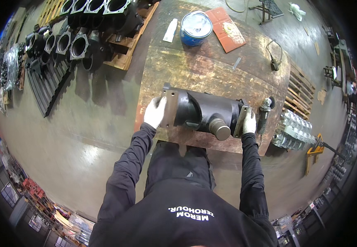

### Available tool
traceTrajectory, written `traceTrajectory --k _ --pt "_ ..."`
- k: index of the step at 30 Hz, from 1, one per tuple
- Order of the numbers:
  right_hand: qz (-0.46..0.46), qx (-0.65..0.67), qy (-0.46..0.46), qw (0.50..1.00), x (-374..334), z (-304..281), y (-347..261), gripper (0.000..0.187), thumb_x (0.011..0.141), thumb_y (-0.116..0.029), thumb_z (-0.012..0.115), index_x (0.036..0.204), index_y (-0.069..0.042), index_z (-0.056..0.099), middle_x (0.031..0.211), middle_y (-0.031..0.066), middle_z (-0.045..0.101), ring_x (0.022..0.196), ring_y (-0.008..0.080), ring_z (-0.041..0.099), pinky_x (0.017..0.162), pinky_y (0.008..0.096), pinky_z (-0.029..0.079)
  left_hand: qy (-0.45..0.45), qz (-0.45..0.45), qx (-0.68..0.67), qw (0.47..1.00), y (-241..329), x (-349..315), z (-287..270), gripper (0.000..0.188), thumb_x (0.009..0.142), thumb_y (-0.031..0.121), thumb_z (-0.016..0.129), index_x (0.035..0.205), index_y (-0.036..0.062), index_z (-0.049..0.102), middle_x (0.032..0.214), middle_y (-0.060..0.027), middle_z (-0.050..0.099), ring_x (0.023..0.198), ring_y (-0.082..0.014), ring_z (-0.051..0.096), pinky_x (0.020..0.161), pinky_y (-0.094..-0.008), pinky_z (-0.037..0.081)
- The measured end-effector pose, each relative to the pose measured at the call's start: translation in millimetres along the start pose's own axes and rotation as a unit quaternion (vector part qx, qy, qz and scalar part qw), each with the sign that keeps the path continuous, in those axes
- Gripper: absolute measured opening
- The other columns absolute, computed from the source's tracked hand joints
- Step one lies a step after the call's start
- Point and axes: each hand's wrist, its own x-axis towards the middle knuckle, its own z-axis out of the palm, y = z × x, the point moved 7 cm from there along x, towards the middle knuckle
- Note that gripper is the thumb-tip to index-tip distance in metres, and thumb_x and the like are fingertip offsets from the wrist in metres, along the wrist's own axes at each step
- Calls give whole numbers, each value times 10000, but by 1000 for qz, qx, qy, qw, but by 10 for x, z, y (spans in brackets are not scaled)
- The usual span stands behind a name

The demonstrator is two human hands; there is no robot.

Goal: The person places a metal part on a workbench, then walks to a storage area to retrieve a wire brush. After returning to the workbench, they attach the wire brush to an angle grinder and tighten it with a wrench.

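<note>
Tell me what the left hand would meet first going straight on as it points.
The left end plate of the black cylinder: the gloved left hand points forward and slightly right, its fingers seemingly against that plate, though depth is unclear.

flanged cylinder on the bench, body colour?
The flanged cylinder has a black body; head view shows it best.

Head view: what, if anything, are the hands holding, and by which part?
The black metal cylinder: left hand gripping its left end flange, right hand its right end flange.
</note>
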Motion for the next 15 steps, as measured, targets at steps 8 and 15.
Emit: traceTrajectory --k 8,15 --pt "-10 11 -12 1000 -61 167 -124 714 990 -599 468 1467 -68 474 1397 218 566 1299 346 537 1079 382 392 22 -1 72 997 60 -2 -76 604 1004 436 541 1291 -95 563 1272 -283 623 1222 -368 588 1041 -383 434" --pt "-46 -10 8 999 -79 133 -172 764 997 -612 463 1436 13 470 1366 199 582 1242 295 559 1071 375 396 31 61 161 985 31 -37 -136 492 1061 359 421 1348 -16 558 1356 -251 572 1283 -397 518 1083 -401 399"
